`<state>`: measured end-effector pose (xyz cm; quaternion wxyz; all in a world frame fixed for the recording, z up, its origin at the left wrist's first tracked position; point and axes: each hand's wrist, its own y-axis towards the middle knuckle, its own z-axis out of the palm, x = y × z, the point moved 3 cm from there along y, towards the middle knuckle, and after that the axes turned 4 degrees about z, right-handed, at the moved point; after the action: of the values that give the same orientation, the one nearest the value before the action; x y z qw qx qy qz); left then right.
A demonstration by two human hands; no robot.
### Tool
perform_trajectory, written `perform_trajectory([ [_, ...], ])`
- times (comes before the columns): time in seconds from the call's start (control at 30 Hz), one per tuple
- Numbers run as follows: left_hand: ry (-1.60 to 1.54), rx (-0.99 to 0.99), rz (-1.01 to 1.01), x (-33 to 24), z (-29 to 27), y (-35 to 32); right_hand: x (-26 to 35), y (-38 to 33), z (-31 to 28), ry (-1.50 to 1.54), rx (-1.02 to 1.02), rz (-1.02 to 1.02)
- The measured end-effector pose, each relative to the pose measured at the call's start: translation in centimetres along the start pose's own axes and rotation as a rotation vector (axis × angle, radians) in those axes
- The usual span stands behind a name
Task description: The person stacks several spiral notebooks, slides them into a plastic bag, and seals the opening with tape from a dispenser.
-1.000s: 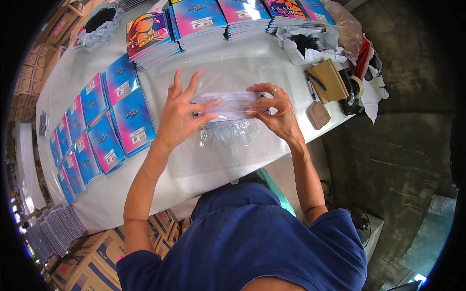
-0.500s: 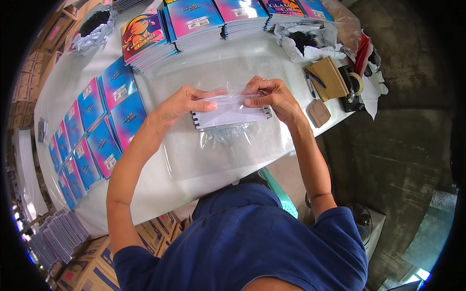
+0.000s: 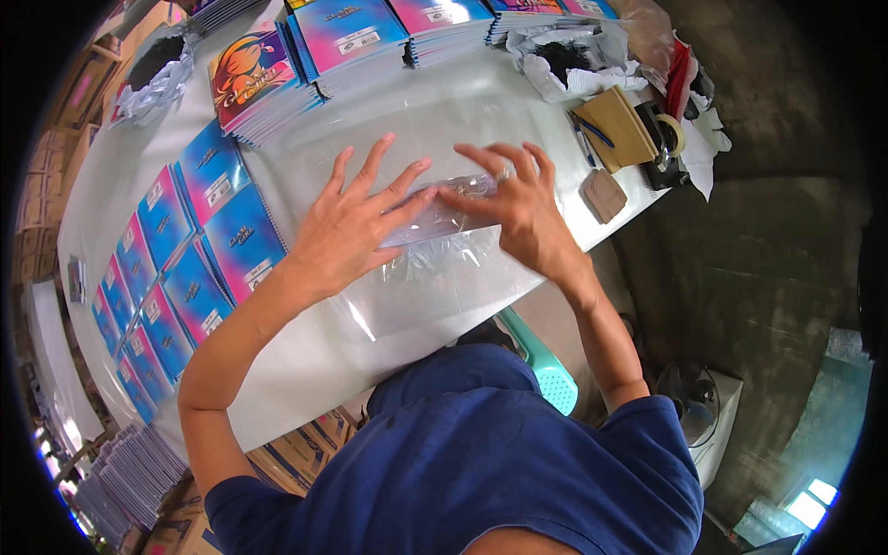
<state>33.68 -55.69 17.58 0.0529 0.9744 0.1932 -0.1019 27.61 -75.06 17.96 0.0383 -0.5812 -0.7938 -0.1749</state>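
Note:
Flat on the table in front of me is a small white block wrapped in clear plastic film (image 3: 442,220), its loose film crinkled along the near side. What the block is I cannot make out under the film. My left hand (image 3: 356,222) has its fingers spread, with the index finger and thumb at the block's left part. From the other side, my right hand (image 3: 529,211) reaches over the right part, fingers stretched out and the index finger touching the film near the middle. Both hands partly cover the block's ends.
Blue-pink spiral notebooks (image 3: 242,236) lie in overlapping rows at left; notebook stacks (image 3: 347,37) line the far side. At right are a crumpled wrapper with black material (image 3: 569,69), a brown pad (image 3: 606,196), pens (image 3: 592,134) and a tape dispenser (image 3: 668,143). A green stool (image 3: 555,384) stands below.
Half a second ago both hands pinched the film at the block's far edge. Now the fingers have let go and spread, and both hands lie over the block, which sits slightly farther right.

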Motion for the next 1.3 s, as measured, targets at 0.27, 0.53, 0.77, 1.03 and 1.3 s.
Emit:
perform_trajectory([
  [0.27,0.137,-0.260,0.110,-1.2,1.5,-1.1,4.3,-5.4,4.2,1.093,-0.023,0.845],
  [0.53,0.066,-0.185,0.014,-1.1,1.5,-1.1,4.6,-5.8,11.2,1.460,-0.321,0.836],
  [0.77,-0.225,0.191,-0.190,0.4,1.0,3.1,2.8,-5.9,10.7,1.416,-0.223,0.679],
  [1.03,-0.109,0.223,-0.286,-1.2,-0.5,3.8,-35.2,-19.8,-3.6,0.502,-0.630,0.912],
  [1.3,-0.111,0.248,-0.452,-2.2,-1.0,4.5,-51.9,-21.4,-7.0,0.850,0.177,1.162],
])
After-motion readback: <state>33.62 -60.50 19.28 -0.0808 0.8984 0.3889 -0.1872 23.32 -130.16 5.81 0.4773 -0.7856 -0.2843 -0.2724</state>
